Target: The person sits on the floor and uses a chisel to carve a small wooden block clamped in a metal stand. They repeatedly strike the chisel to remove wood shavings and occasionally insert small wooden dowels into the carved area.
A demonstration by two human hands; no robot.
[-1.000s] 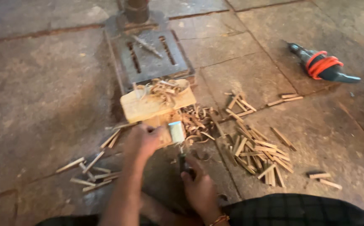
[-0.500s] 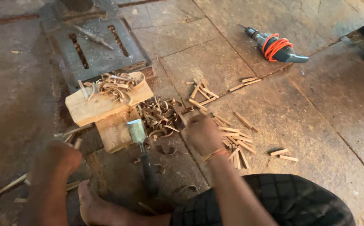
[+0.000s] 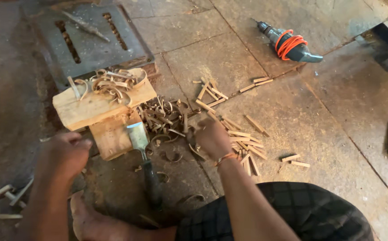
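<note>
— What am I looking at on your end?

— I'm looking down at a stone floor (image 3: 336,111). My right hand (image 3: 212,138) is reaching into the scatter of small wooden sticks (image 3: 241,138); its fingers are curling down over the pile, but I cannot tell whether they are grasping one yet. My left hand (image 3: 64,154) is hovering loosely closed beside the wooden block (image 3: 98,105), holding nothing that I can make out.

— And the chisel?

— The chisel (image 3: 142,156) is lying on the floor between my hands, its blade touching the lower block, its dark handle pointing back toward me. Neither hand is on it.

— How far along does it look?

— I'm judging it as well underway: curled shavings (image 3: 113,82) are piling on top of the block and spilling beside it, and many cut sticks are lying to the right. How many are left to do, I cannot tell.

— Anything crowding you?

— A metal machine base (image 3: 91,40) is sitting just behind the block. An orange-corded power drill (image 3: 287,44) is lying well apart. More sticks are lying at my left, and my bare foot (image 3: 87,218) is resting near the chisel handle.
</note>
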